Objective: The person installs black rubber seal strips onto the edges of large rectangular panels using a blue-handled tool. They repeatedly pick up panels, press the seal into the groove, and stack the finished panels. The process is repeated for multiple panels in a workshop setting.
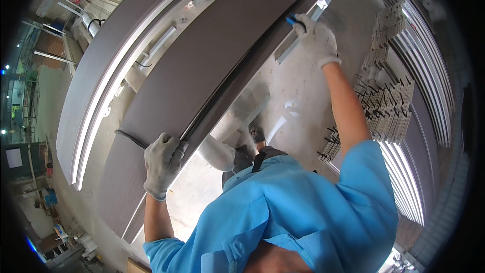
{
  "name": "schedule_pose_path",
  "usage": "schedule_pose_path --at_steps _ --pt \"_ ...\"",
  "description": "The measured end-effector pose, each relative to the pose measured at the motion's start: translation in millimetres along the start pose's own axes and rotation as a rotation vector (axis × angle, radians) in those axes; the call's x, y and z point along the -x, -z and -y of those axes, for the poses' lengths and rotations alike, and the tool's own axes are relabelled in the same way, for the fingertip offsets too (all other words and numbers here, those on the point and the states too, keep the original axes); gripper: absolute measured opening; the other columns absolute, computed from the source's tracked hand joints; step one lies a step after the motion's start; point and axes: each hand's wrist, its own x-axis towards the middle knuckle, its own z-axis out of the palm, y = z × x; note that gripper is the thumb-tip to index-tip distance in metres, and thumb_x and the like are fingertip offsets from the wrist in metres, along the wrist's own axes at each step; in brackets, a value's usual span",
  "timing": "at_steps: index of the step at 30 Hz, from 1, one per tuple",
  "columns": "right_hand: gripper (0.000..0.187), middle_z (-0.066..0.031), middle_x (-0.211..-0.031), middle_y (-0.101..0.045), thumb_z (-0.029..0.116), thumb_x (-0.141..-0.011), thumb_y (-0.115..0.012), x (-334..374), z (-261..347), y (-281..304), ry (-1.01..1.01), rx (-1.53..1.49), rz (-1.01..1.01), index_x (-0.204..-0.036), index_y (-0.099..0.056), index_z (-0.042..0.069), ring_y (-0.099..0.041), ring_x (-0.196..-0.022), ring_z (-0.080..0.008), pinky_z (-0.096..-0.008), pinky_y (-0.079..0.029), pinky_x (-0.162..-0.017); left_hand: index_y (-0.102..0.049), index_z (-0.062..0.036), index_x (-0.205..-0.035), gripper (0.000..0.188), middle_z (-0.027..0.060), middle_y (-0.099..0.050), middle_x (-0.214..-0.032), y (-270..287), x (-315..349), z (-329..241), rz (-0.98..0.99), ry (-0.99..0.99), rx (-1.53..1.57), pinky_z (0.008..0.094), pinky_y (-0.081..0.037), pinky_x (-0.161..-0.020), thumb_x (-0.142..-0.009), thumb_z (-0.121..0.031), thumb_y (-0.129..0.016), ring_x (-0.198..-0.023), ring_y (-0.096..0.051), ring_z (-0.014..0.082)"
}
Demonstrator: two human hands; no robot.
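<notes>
Black strip [131, 137] lies along the near long edge of the brown panel [202, 60]; the left hand [164, 163], fingers curled around it, hides part. Farther along, the right hand [317, 39] pinches a mostly covered blue object [291, 18]. A white sheet [14, 157] is too small to read.

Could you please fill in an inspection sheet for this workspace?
Surface: long brown panel, slanting across the view.
Job's things: black strip lying along the panel; small blue object, kind unclear.
Clutter: loose items at the far left, mostly too small to name.
Hands: gloved left hand closed on the strip; gloved right hand closed on the blue object.
Cables: nothing certain; a dark loop at upper left is too small to tell.
Surroundings: second panel at left, stacked panels at right, grey floor.
</notes>
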Motion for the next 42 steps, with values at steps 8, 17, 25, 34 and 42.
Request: schedule_pose_path --at_steps 8,17,25,34,42 --pt "0.028 -0.0123 -0.092 -0.072 0.038 -0.098 -0.051 -5.1 20.9 1.7 -0.101 0.067 0.036 -0.115 -0.062 0.019 -0.069 -0.091 -0.0366 -0.0516 -0.053 -0.078 -0.058 -0.0042 -0.069 0.023 0.0122 -0.051 -0.069 -9.4 -1.0 13.7 -0.049 -0.183 0.074 0.0434 -0.043 -0.055 -0.086 -0.016 -0.068 -0.06 -0.056 0.032" --pt "0.025 -0.0149 -0.078 -0.069 0.034 -0.097 -0.053 109.5 142.6 8.4 -0.023 0.042 0.083 -0.11 -0.062 0.014 -0.069 -0.078 -0.0385 -0.0509 -0.054 -0.069 -0.061 -0.006 -0.071 0.024 0.0125 -0.057 -0.077 -22.0 -4.1 39.2 -0.024 -0.404 0.044 0.0459 -0.047 -0.059 -0.088 -0.023 -0.063 -0.066 -0.061 0.0335" --pt "0.029 -0.0149 -0.078 -0.069 0.036 -0.098 -0.052 207.2 235.6 7.4 0.014 -0.068 0.131 -0.118 -0.062 0.017 -0.069 -0.078 -0.0368 -0.05 -0.054 -0.071 -0.066 -0.0046 -0.08 0.026 0.0141 -0.066 -0.087 -21.5 -12.4 38.1 0.046 -0.392 0.022 0.0474 -0.052 -0.069 -0.09 -0.028 -0.061 -0.081 -0.067 0.0355" --pt "0.029 -0.0127 -0.082 -0.071 0.036 -0.097 -0.054 205.1 229.5 8.2 0.036 -0.052 0.098 -0.118 -0.064 0.018 -0.069 -0.081 -0.0345 -0.0473 -0.053 -0.075 -0.065 -0.0039 -0.102 0.015 0.0127 -0.067 -0.078 87.7 124.4 132.3 0.065 0.032 0.29 0.0418 -0.051 -0.071 -0.091 -0.013 -0.066 -0.071 -0.066 0.0315" --pt "0.029 -0.0139 -0.085 -0.071 0.036 -0.097 -0.054 204.8 219.2 -2.2 0.096 -0.069 0.047 -0.118 -0.064 0.018 -0.07 -0.084 -0.0353 -0.0464 -0.055 -0.074 -0.063 0.0024 -0.085 0.019 0.0139 -0.057 -0.074 79.0 225.8 149.0 -0.006 0.04 0.244 0.0382 -0.043 -0.063 -0.089 -0.015 -0.069 -0.069 -0.056 0.029"
